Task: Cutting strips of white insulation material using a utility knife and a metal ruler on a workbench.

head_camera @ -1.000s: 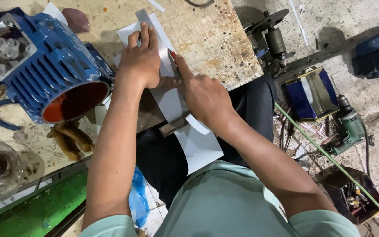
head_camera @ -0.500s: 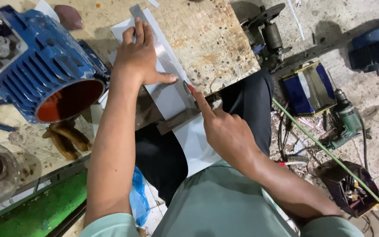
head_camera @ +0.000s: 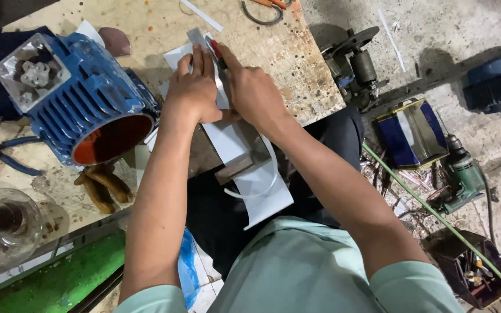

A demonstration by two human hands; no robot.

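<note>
Sheet: a white sheet (head_camera: 262,191) is lying under both hands, running from the fingers back over the desk edge and hanging down toward the person's lap; its loose end is curling a little.
Ruler: a thin grey metal strip (head_camera: 197,37) is resting on the sheet, its far end poking out just beyond the fingers.
Left hand: the left hand (head_camera: 195,90) is pressing flat on the strip and sheet, fingers (head_camera: 197,58) lying together and stretched forward.
Right hand: the right hand (head_camera: 256,93) is sitting just beside the left, touching it, its fingers closing on a small red-tipped tool (head_camera: 217,49) whose point is meeting the sheet beside the strip; what kind of tool it is, I cannot tell.
Motor: a blue finned motor housing (head_camera: 82,98) with an orange-red inside is lying to the left of the fingers, near the left wrist.
Desk: the desk (head_camera: 285,64) is a worn, stained wooden board with rust-coloured specks; a white strip (head_camera: 203,15) and pliers handles (head_camera: 265,8) are lying beyond the fingers, a glass jar (head_camera: 7,229) well behind and left of them.
Floor: the concrete floor (head_camera: 453,35) to the right of the fingers is carrying a motor part (head_camera: 355,64), a blue tin (head_camera: 413,133) and a green drill (head_camera: 462,177).
</note>
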